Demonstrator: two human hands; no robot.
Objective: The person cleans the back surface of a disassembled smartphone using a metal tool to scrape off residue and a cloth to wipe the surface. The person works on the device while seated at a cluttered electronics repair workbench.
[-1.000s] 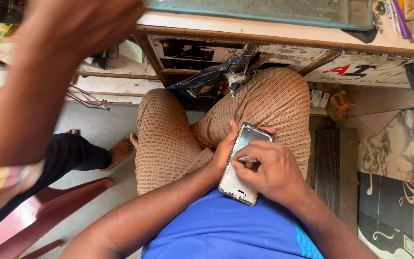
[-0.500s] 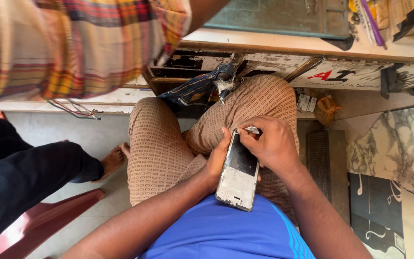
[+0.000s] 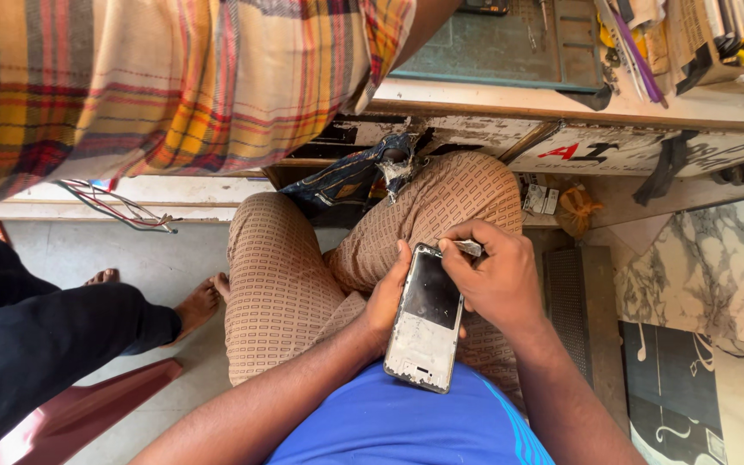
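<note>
A worn smartphone (image 3: 425, 320) with a dark screen and scuffed white bezel rests over my lap, tilted. My left hand (image 3: 387, 298) grips its left edge from behind. My right hand (image 3: 494, 277) pinches a small metal tool (image 3: 467, 248) at the phone's top right corner. My legs in brown patterned trousers (image 3: 286, 293) are beneath.
Another person in a plaid shirt (image 3: 131, 86) leans across the top left, with a dark trouser leg and bare foot (image 3: 193, 306) at left. A workbench (image 3: 561, 103) with a green mat (image 3: 510, 43), loose wires (image 3: 122, 211) and a red stool (image 3: 71, 413) surround me.
The other person has moved in, their plaid shirt now filling the top left. The phone has been turned to show its dark screen, and my right hand has shifted to its top corner.
</note>
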